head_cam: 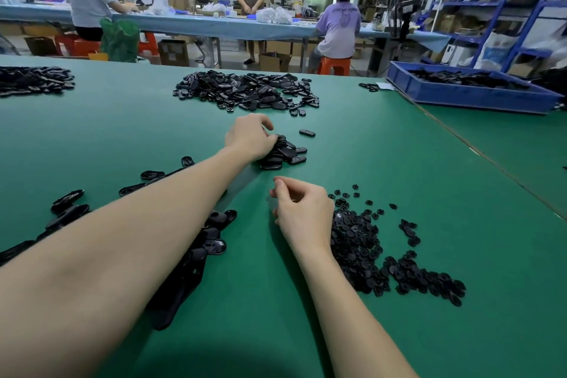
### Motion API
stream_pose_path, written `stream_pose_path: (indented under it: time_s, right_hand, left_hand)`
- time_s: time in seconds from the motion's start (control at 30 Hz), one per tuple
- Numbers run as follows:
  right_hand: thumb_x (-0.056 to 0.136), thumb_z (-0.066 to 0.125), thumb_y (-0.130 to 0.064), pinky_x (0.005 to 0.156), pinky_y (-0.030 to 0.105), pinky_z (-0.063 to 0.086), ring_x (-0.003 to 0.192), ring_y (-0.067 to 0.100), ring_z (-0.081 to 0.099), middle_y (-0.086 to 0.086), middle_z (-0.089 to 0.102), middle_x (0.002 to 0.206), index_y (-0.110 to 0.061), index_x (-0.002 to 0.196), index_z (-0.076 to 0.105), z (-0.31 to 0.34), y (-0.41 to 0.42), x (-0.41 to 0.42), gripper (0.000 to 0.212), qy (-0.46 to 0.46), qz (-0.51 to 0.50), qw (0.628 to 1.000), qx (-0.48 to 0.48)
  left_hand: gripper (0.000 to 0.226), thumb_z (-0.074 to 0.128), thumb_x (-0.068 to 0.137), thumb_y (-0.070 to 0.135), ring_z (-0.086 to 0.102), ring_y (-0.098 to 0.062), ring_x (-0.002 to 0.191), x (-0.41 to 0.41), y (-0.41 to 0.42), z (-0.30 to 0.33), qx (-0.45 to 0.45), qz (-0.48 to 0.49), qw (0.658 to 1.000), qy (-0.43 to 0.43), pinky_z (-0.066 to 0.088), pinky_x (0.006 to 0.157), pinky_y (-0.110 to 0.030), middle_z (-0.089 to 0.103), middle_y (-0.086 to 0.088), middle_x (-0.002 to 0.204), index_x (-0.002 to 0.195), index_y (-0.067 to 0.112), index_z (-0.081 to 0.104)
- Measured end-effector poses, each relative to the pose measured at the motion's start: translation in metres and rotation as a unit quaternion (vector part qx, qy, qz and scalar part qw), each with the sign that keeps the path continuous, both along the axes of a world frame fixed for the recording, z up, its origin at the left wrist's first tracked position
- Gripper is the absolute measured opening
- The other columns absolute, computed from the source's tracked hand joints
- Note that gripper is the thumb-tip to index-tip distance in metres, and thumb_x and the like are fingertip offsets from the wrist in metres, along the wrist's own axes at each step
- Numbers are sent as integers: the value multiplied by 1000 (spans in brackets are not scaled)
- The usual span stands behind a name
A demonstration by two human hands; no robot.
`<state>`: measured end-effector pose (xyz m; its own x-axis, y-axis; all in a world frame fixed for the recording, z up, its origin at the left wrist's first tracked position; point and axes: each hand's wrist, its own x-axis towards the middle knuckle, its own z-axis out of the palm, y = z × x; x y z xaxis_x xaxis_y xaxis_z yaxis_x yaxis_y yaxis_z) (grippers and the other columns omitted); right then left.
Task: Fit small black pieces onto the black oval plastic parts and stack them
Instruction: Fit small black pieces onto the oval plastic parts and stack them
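Black oval parts (pixel 283 152) sit heaped mid-table under the left hand (pixel 249 136), fingers curled onto the heap, seemingly taking one. The right hand (pixel 302 209) waits nearer, fingertips pinched, though any piece there is too small to see; small pieces (pixel 359 242) lie just beside it. Next: bring part and piece together
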<state>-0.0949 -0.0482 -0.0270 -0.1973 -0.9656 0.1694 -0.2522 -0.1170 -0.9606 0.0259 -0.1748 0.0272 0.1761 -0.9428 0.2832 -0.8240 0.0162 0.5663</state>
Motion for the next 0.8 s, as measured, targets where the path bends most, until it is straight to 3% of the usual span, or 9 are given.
stream_pose_path:
  time_s: [0.1, 0.23, 0.4, 0.5, 0.63, 0.8]
  right_hand:
    - [93, 70, -33, 81, 40, 61, 76, 19, 75, -11, 79, 85, -26, 95, 82, 1, 0, -1, 15, -2, -5, 1000, 1]
    - [87, 77, -33, 81, 33, 61, 71, 12, 74, -13, 78, 78, -27, 89, 84, 3, 2, -3, 9, 1, -7, 1000, 2]
    - [86, 79, -34, 80, 26, 58, 70, 8, 72, -15, 76, 74, -29, 83, 83, 4, 4, -4, 7, 24, -5, 1000, -3]
    - [91, 71, -40, 84, 27, 56, 84, 6, 72, -14, 78, 82, -29, 91, 83, 5, 5, -2, 16, 54, -2, 999, 4]
    - [99, 56, -41, 81, 30, 53, 93, 15, 70, -11, 78, 93, -34, 105, 78, 9, 9, 3, 24, 185, 16, 983, 11]
    - [99, 52, -36, 84, 33, 53, 100, 22, 68, -11, 77, 105, -38, 117, 73, 15, 15, 10, 28, 319, 61, 946, -2]
  left_hand:
    - [18, 64, 93, 35, 64, -18, 95, 4, 8, -4, -24, 3, 999, 26, 51, 83, -30, 68, 9, 87, 108, 26, 70]
    - [26, 60, 96, 32, 70, -20, 81, 15, 34, -9, -58, 8, 996, 71, 55, 80, -31, 74, 2, 76, 84, 18, 78]
    - [30, 66, 94, 37, 67, -2, 50, 30, 81, -18, -53, -23, 990, 128, 51, 61, -14, 72, 13, 61, 67, 25, 73]
    - [31, 59, 98, 39, 66, -1, 51, 34, 98, -16, -22, -48, 993, 102, 52, 66, -18, 71, 20, 64, 75, 27, 75]
    - [34, 50, 103, 38, 66, 2, 59, 37, 106, -10, 21, -79, 995, 51, 53, 82, -24, 73, 19, 70, 82, 27, 74]
    - [30, 46, 105, 31, 69, -2, 68, 47, 116, -7, 73, -135, 987, 42, 47, 67, -17, 75, 15, 81, 92, 28, 72]
